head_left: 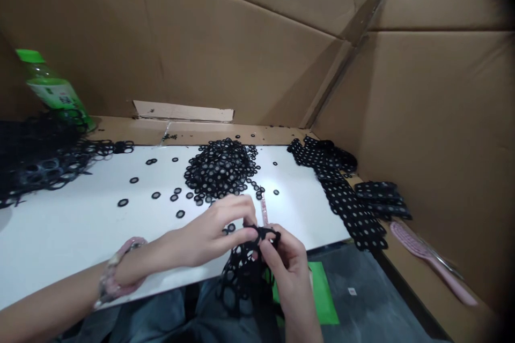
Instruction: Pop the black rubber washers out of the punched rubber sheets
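Pretty much everything here is black on white: the loose rubber rings (220, 169) are black on a white board (80, 230), and the ring lattice (241, 278) is solid black too. The strips (346, 203) on the right are black with white polka dots. Pops of colour: pink hairbrush (426, 262), pink bracelet (120, 265), green-capped bottle (52, 83), bright green sheet (324, 295), all against tan cardboard (201, 37).

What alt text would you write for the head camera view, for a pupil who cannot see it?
Two bare hands, the left hand and the right hand, pinch a black perforated strip above a white board. A heap of small black rings lies on the board, with black perforated sheets to the right, and cardboard walls behind.
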Available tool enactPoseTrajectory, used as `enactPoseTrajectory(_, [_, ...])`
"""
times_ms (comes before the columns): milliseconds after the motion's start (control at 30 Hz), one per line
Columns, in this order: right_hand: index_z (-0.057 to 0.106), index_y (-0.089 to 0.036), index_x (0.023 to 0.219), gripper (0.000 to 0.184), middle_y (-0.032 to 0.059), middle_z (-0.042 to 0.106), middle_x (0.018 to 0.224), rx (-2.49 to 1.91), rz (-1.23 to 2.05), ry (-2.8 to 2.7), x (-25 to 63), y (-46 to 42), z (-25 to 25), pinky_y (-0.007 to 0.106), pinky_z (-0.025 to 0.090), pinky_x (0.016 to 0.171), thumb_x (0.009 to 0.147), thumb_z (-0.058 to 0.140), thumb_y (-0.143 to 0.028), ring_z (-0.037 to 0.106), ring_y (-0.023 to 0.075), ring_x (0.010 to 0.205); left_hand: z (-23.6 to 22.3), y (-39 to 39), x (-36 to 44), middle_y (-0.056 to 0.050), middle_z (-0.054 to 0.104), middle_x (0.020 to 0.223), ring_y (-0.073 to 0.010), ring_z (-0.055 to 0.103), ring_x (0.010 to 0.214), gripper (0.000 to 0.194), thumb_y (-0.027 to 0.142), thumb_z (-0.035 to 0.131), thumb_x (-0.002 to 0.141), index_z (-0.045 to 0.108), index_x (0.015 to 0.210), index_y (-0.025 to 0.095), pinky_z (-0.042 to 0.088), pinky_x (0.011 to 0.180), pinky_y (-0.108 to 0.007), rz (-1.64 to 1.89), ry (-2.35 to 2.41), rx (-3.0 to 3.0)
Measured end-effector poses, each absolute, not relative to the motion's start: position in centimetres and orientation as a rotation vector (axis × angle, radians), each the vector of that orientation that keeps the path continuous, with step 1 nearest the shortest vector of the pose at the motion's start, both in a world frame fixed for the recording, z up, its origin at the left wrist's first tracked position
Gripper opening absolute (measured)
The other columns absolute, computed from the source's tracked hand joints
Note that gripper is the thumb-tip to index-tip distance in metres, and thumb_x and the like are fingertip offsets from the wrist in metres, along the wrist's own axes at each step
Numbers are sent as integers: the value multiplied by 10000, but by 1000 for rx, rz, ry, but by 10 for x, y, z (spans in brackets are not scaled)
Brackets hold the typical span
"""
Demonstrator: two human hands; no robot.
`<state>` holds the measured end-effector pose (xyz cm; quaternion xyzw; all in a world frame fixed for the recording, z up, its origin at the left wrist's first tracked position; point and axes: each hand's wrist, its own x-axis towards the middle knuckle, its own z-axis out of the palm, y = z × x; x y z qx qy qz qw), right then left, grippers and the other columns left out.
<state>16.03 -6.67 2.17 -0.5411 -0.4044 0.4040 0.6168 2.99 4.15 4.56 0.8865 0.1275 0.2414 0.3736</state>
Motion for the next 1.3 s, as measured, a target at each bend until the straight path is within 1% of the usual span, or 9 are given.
enactPoseTrajectory(133, [612,-179,699,205,21,557,674,-1344,692,-902,158,-67,13,249,455,581,721,632,-381,521,164,648,36,40,33,-1,445,616,-130,368,594,288,349,453,862,411,634,179,288,568,-258,898,310,2520])
enactPoseTrajectory(367, [624,-188,812,166,30,608,781,-1260,759,-883,156,-69,-3,257,453,676,752,617,-343,560,171,729,42,32,41,25,410,597,-103,357,543,309,287,314,920,343,632,179,285,544,-229,449,252,2364])
enactPoseTrajectory(600, [587,-219,753,160,1,597,702,-1108,827,-445,186,-80,5,236,451,546,726,642,-367,561,139,603,23,89,30,43,319,541,-94,317,491,371,328,194,929,282,596,189,266,484,-218,760,674,1985])
enactPoseTrajectory(667, [555,-213,714,158,9,581,709,-1059,816,-414,204,-81,16,245,463,536,736,623,-354,561,140,596,19,121,28,28,376,585,-105,374,548,353,328,232,924,300,608,184,298,543,-226,869,844,2175])
enactPoseTrajectory(767, [524,-194,642,181,12,518,646,-1035,853,-545,227,-75,38,243,451,471,707,629,-325,526,141,551,13,160,33,-19,519,741,-146,481,663,295,327,286,910,426,699,176,330,606,-253,695,1095,2635])
enactPoseTrajectory(933, [486,-191,659,142,-11,429,635,-781,998,-754,246,-57,90,206,411,420,677,606,-265,428,99,503,4,185,49,-78,564,859,-205,550,746,262,379,402,865,501,774,154,376,631,-286,546,1250,2801])
enactPoseTrajectory(1067, [442,-183,649,155,-44,331,595,-569,1067,-883,246,-39,137,179,367,395,680,591,-211,328,73,468,9,176,44,-76,564,915,-221,548,821,296,434,394,864,491,903,157,404,682,-310,638,1233,2766])
enactPoseTrajectory(1200, [431,-191,657,186,-64,274,556,-439,1211,-996,228,-12,171,155,330,387,675,616,-201,297,68,465,29,140,18,-53,570,932,-177,542,818,279,402,345,891,489,939,167,420,718,-285,814,972,2515])
enactPoseTrajectory(1300, [458,-195,656,148,-47,312,575,-505,1275,-1194,195,18,181,165,296,372,688,594,-245,323,77,482,48,95,-15,-34,597,851,-149,551,735,250,362,379,887,538,902,170,429,650,-248,608,702,2444])
